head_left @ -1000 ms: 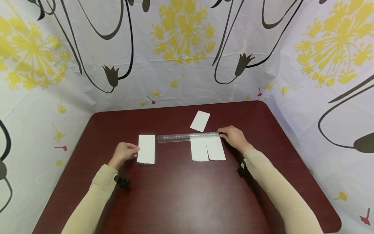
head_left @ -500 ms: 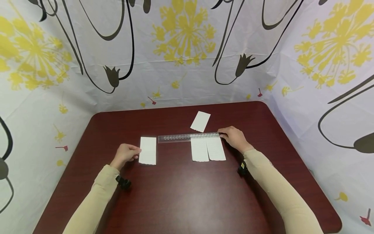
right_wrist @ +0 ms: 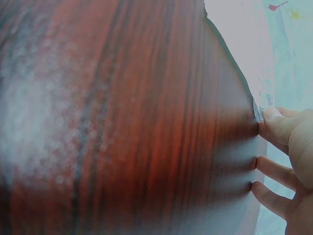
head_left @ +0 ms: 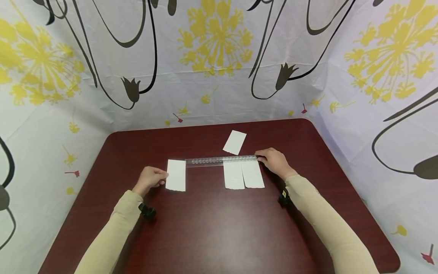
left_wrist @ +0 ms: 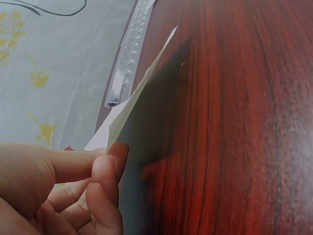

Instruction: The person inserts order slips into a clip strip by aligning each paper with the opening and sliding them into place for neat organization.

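My left hand (head_left: pixel 150 179) pinches a white slip of paper (head_left: pixel 176 176) by its left edge between thumb and fingers. In the left wrist view the slip (left_wrist: pixel 116 128) is seen nearly edge-on, tilted up off the table, one edge torn. Its upper right corner is beside the left end of a clear plastic ruler (head_left: pixel 205 161); whether they touch I cannot tell. My right hand (head_left: pixel 275 161) holds the ruler's right end with thumb and forefinger, its other fingertips on the table. Two paper slips (head_left: pixel 234 177) (head_left: pixel 252 175) lie side by side, top edges at the ruler.
Behind the ruler, another white paper slip (head_left: pixel 234 142) lies askew on the dark red-brown table (head_left: pixel 219 228). A white cloth (head_left: pixel 219 102) with yellow and grey plant prints hangs beyond the table's back and side edges. Each wrist wears a small black camera (head_left: pixel 147 211).
My left hand has carried its paper slip a little to the right, up to the ruler's left end. The right hand, the ruler and the other slips have stayed in place.
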`<action>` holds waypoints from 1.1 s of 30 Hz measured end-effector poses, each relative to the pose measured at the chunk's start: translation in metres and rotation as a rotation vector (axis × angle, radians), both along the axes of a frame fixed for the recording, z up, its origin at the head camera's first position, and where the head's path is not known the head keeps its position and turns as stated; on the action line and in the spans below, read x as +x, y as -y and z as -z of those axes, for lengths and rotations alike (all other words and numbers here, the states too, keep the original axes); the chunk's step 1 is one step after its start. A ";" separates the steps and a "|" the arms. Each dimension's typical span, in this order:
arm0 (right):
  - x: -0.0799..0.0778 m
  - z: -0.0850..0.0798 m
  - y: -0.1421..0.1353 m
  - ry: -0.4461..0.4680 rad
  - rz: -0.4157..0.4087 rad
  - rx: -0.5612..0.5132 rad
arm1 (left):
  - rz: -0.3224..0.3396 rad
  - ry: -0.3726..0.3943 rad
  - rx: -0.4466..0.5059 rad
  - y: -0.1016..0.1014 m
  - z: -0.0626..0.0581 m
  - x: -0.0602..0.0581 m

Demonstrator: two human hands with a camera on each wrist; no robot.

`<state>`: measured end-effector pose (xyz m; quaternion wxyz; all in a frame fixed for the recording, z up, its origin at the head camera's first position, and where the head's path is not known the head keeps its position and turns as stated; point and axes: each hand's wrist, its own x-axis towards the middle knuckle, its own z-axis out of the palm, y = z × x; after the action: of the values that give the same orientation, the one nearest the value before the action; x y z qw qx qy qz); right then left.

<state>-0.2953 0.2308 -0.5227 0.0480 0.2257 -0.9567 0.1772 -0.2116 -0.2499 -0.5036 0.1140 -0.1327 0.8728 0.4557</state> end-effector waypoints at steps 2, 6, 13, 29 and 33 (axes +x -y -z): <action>0.000 0.000 0.000 0.003 0.001 -0.002 | 0.007 -0.001 0.002 -0.001 -0.001 -0.001; -0.001 0.001 0.000 0.010 0.002 -0.006 | 0.016 0.002 0.005 -0.004 0.000 -0.001; 0.000 0.000 0.001 0.010 0.003 -0.013 | 0.012 -0.012 0.006 -0.011 0.002 -0.004; -0.001 0.001 0.001 0.018 0.013 -0.009 | -0.001 -0.038 0.055 -0.027 0.000 -0.007; -0.001 0.000 0.001 0.020 0.016 -0.007 | 0.001 -0.036 0.063 -0.030 -0.002 -0.007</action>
<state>-0.2962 0.2297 -0.5228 0.0408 0.2163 -0.9583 0.1823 -0.2183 -0.2204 -0.5016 0.1028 -0.1201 0.8599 0.4853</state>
